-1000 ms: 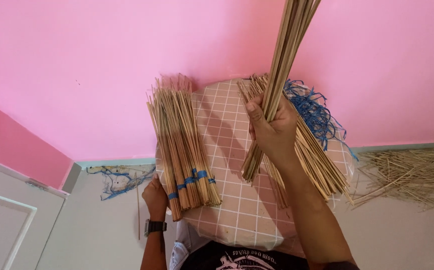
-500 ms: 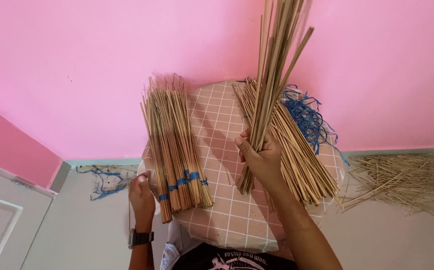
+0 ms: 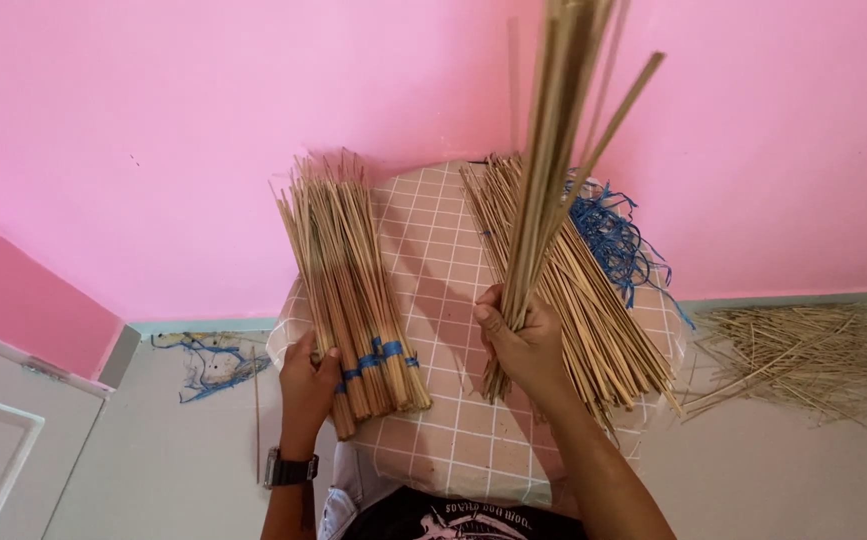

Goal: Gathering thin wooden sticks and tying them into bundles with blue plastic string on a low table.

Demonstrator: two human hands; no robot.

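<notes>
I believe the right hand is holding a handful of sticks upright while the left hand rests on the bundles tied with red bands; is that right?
Not quite: the head view shows the bands are blue, not red. The rest stands: the right hand holds a handful of sticks upright, and the left hand rests on the tied bundles.

Stick bundling at a checked pink table [image 3: 453,430].
Right hand [image 3: 523,335] grips 1 upright stick bunch [image 3: 553,150]; left hand [image 3: 308,375] touches tied bundles [image 3: 348,280]; loose sticks [image 3: 578,290] lie beside.
</notes>
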